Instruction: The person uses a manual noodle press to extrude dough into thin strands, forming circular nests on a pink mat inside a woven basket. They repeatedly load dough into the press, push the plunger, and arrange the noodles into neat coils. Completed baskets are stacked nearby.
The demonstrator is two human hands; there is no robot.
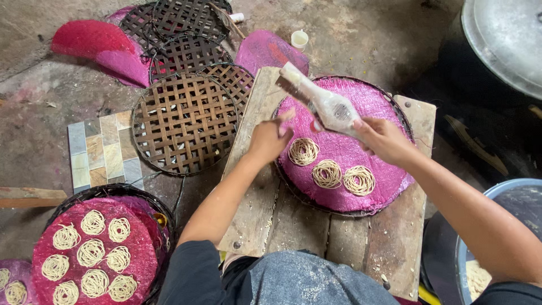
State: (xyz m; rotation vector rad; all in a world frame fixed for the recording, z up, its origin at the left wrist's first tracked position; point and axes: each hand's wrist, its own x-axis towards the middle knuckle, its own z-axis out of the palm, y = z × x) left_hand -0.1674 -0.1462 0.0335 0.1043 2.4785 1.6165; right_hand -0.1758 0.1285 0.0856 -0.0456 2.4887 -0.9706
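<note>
You are working in a small floor-level food workshop: bare, stained concrete floor (350,34), a rough wooden board (293,220) as your bench, stacked woven bamboo trays (183,121), pink mesh mats bearing noodle coils (93,251), and a large metal lid (505,36).

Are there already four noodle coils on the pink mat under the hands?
No, only three noodle coils lie on the pink mat beneath the right hand.
</note>
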